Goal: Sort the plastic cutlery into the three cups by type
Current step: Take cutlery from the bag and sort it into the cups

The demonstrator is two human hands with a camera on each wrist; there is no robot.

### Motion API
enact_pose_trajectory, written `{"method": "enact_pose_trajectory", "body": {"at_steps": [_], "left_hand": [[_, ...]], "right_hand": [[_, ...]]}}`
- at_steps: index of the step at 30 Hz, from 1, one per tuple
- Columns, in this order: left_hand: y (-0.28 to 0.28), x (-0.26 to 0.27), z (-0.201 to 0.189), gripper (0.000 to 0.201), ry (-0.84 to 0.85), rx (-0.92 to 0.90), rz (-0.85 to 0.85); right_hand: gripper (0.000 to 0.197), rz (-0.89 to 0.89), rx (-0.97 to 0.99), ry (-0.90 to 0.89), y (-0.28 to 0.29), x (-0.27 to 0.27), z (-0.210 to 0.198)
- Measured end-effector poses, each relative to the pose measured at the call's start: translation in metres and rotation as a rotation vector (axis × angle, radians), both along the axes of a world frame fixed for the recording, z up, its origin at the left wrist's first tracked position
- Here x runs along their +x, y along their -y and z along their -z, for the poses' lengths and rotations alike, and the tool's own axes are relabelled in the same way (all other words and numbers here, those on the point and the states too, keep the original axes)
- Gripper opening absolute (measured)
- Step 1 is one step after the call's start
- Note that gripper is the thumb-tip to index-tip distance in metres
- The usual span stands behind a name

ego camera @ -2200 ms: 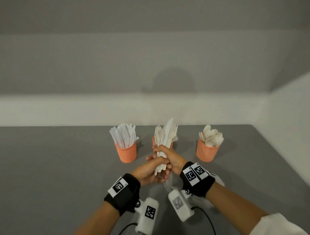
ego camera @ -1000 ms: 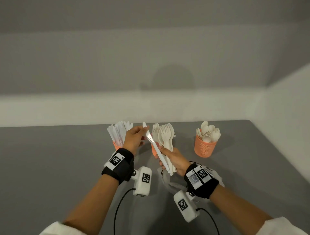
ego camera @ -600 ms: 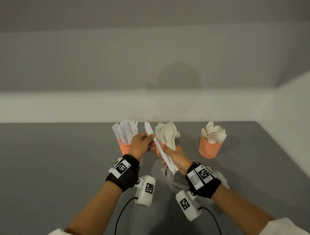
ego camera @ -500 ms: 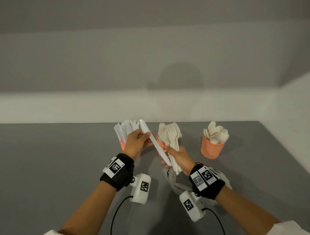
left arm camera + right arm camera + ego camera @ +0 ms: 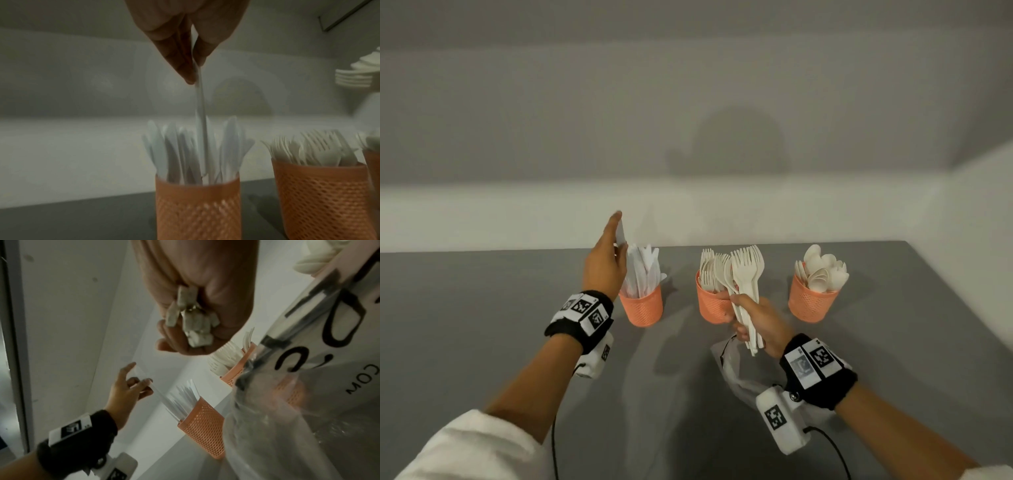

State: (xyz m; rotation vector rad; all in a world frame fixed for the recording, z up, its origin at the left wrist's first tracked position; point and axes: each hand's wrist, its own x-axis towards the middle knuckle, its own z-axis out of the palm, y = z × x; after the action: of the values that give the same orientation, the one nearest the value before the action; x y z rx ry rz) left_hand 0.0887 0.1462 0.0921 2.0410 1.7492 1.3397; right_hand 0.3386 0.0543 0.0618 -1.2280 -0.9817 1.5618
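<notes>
Three orange cups stand ahead of your hands. Your left hand (image 5: 604,263) pinches a knife (image 5: 200,116) upright, its lower end inside the knife cup (image 5: 641,306) just beyond it. Your right hand (image 5: 755,320) grips a bunch of forks (image 5: 746,291) beside the fork cup (image 5: 710,306); the spoon cup (image 5: 812,303) stands to its right.

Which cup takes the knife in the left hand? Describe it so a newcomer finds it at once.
On the grey table three orange mesh cups stand in a row near the back wall. Take the leftmost cup, just below the left hand that pinches the knife. It alone holds flat white knives; the middle cup holds forks and the right cup spoons.
</notes>
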Motion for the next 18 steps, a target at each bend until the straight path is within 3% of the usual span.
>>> {"method": "enact_pose_trajectory", "body": {"at_steps": [5,12,16,18], "left_hand": [[-0.002,0.0,0.027,0.051,-0.017,-0.105,-0.087],[-0.004,-0.012,0.071,0.052,-0.565,-0.053,-0.11],[0.0,-0.008,0.06,0.055,-0.478,-0.065,-0.169],[0.013,0.006,0.048,0.055,-0.308,0.017,-0.106]], "right_hand": [[0.025,-0.016,0.005,0.017,0.0,0.002,-0.003],[0.024,-0.001,-0.008,0.037,-0.002,-0.001,0.0],[0.024,-0.019,-0.008,0.043,-0.001,-0.004,0.001],[0.026,-0.02,-0.011,0.029,-0.002,-0.007,0.001]]}}
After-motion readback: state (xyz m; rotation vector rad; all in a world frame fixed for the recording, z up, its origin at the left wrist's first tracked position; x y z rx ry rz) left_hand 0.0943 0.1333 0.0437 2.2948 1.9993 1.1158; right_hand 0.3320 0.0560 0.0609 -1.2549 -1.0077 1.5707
